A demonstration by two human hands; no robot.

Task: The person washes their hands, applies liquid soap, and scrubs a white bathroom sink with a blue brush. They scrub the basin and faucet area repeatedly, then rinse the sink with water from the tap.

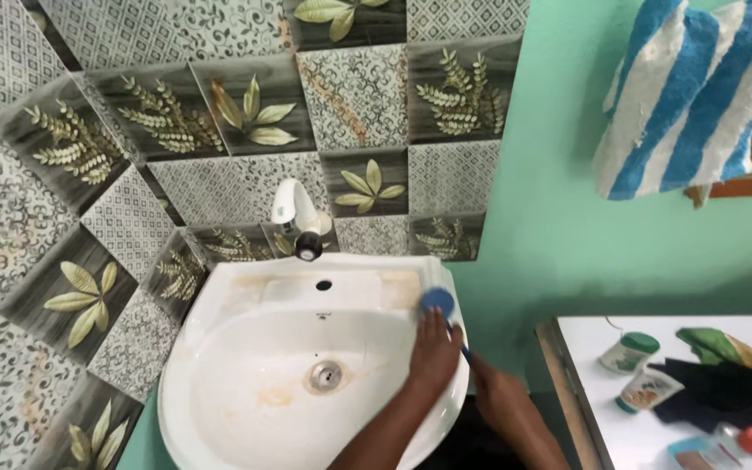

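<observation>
— Counting hands: two. Left hand (435, 352) presses flat on one blue round scrubber (437, 301) at the back right rim of one white basin (219, 348); fingers extended over it, not wrapped.
— And the right?
— Right hand (491, 387) sits low by the basin's edge, closed around a blue handle; its fingers are mostly hidden.
— Fixtures?
— One white tap (293, 209), one drain (325, 376). Side table (620, 435): two small jars. One striped towel (689, 96) hangs above.

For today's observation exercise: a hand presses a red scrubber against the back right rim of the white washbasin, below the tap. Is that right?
Not quite. The scrubber is blue, not red, as the head view shows. The rest holds: a hand presses it against the back right rim of the white washbasin, below the tap.
</observation>
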